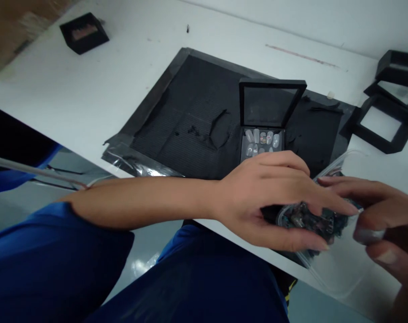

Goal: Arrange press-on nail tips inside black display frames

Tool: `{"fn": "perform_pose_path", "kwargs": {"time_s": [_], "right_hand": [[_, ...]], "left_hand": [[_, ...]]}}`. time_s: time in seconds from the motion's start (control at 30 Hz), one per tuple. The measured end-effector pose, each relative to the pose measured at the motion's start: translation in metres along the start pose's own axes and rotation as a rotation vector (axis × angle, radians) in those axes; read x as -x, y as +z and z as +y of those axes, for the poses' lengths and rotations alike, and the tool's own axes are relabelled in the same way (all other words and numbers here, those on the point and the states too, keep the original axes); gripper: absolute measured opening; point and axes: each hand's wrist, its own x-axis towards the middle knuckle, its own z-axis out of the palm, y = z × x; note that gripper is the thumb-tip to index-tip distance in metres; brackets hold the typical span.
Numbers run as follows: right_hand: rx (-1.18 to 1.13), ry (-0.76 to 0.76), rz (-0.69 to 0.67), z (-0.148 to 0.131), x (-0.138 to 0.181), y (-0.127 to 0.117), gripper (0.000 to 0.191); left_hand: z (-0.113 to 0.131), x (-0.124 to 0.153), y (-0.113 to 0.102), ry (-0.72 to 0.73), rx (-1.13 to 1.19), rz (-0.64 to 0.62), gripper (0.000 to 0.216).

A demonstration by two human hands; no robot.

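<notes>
My left hand (274,197) reaches across from the left and closes its fingers on a clear plastic bag (328,264) filled with small dark pieces (311,217). My right hand (382,224) pinches the same bag from the right, at the frame's edge. Just behind my left hand an open black box (269,105) stands on a black mat (197,116). Its lid is upright, and its tray holds several pale artificial nails (261,140). My knuckles hide the front of the tray.
The white table (89,98) has its near edge running diagonally past my blue-clad legs. Black frame-like boxes (383,121) lie at the right, with more behind them. A small black box (84,32) sits at the far left. A thin cable (32,169) hangs below the edge.
</notes>
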Motion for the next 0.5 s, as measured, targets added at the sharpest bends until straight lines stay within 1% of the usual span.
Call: {"fn": "perform_pose_path", "kwargs": {"time_s": [0.03,0.1,0.17,0.23,0.3,0.33,0.47,0.5], "right_hand": [[-0.099,-0.004,-0.049,-0.006,-0.002,0.001,0.012],[-0.197,0.011,-0.11,-0.015,-0.005,0.002,0.019],[-0.156,0.029,-0.113,-0.02,-0.004,0.003,0.019],[-0.136,0.042,-0.1,-0.024,-0.002,0.004,0.016],[-0.126,0.098,-0.088,-0.026,0.001,0.006,0.012],[-0.125,0.122,-0.082,-0.026,0.003,0.006,0.011],[-0.032,0.186,-0.024,-0.02,0.004,0.006,0.014],[0.023,0.211,0.003,-0.017,0.003,0.006,0.016]], "left_hand": [[0.001,-0.001,0.0,-0.071,0.073,0.0,0.012],[0.003,-0.002,0.0,-0.13,0.174,0.014,0.009],[0.004,0.0,0.0,-0.139,0.227,0.006,0.005],[0.004,0.001,0.001,-0.156,0.269,-0.037,0.005],[0.005,0.003,0.001,-0.166,0.277,-0.05,0.008],[0.006,0.003,0.001,-0.159,0.264,-0.023,0.008],[0.01,0.003,-0.004,-0.131,0.183,0.196,0.017],[0.01,0.002,-0.007,-0.148,0.149,0.208,0.021]]}}
